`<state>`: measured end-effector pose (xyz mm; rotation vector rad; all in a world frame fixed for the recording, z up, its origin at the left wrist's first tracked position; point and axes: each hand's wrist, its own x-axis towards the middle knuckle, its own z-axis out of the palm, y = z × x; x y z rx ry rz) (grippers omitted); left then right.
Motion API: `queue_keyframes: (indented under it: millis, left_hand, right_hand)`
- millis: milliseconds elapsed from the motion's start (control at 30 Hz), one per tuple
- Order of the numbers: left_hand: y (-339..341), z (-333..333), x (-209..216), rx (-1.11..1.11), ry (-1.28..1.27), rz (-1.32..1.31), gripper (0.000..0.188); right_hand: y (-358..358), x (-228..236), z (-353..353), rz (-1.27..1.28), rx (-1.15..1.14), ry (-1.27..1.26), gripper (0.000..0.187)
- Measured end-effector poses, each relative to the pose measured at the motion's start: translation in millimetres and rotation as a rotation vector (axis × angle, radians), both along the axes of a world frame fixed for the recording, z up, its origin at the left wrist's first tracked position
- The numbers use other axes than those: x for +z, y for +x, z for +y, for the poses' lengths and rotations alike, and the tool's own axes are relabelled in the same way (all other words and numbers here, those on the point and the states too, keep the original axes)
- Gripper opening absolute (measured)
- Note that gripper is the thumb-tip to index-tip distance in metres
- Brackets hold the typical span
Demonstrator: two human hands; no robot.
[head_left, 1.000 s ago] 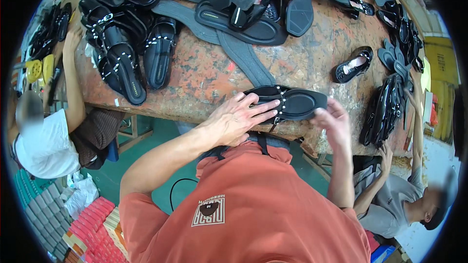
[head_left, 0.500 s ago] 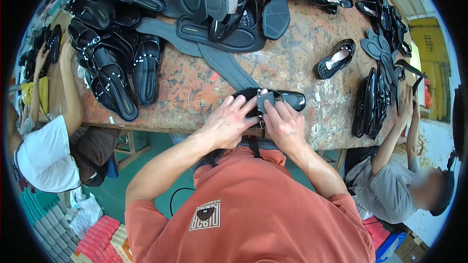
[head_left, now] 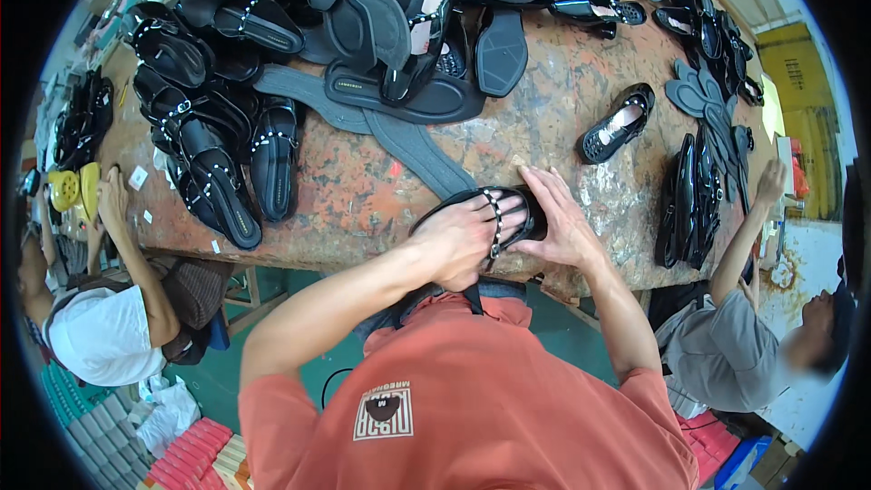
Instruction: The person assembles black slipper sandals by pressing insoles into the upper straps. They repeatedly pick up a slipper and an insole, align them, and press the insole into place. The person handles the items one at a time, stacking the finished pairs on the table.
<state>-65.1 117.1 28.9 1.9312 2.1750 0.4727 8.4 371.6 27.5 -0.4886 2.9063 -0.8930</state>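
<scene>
At the table's near edge is a black shoe [head_left: 537,221] with a strap set with pale studs [head_left: 497,220]. My left hand [head_left: 461,238] reaches into it from the heel side, its fingers close together under the strap; its thumb is hidden. Around the toe, my right hand [head_left: 572,231] grips with the thumb on the near side and the fingers on the far side. Just beyond the shoe lies a strip of grey insoles [head_left: 417,152], its near end close to the heel. What lies inside the shoe is covered by my left hand.
Black studded shoes [head_left: 213,177] are heaped at the left of the worn table [head_left: 354,181]. A single shoe [head_left: 617,124] lies right of centre. Several shoes [head_left: 689,195] stand beside insoles [head_left: 703,91] at the right. People [head_left: 109,327] work on both sides.
A small dark grey pad seen between my fingers is no longer visible. My left hand has slid under the strap into the shoe; my right hand has moved right, onto the toe.
</scene>
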Motion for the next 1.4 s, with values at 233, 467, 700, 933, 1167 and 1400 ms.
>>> queue_keyframes:
  millis: [233,467,700,933,1167,1400]
  left_hand:
    - [-11.4,-17.4,8.9,-0.023,-0.06,-0.115,0.09]
    - [8.4,-10.6,14.0,0.154,0.114,0.074,0.075]
    - [3.0,-73.2,67.6,0.669,0.433,-0.606,0.076]
    - [-18.2,5.7,112.7,0.152,0.551,-0.521,0.084]
    - [-26.7,-50.3,114.0,0.19,0.55,-0.566,0.059]
    - [-135.0,-203.7,131.4,0.952,1.356,-0.277,0.048]
  right_hand:
    - [0.7,-8.8,1.9,0.011,-0.046,-0.014,0.127]
    - [0.4,-2.8,3.0,-0.006,-0.041,-0.037,0.125]
    - [6.7,35.6,-7.6,0.232,0.251,0.203,0.039]
    - [-9.8,110.2,-6.8,-0.146,0.427,0.558,0.069]
    - [-18.3,83.6,1.1,-0.212,0.571,0.58,0.057]
    - [-64.8,45.1,-80.1,0.319,-0.114,-0.129,0.062]
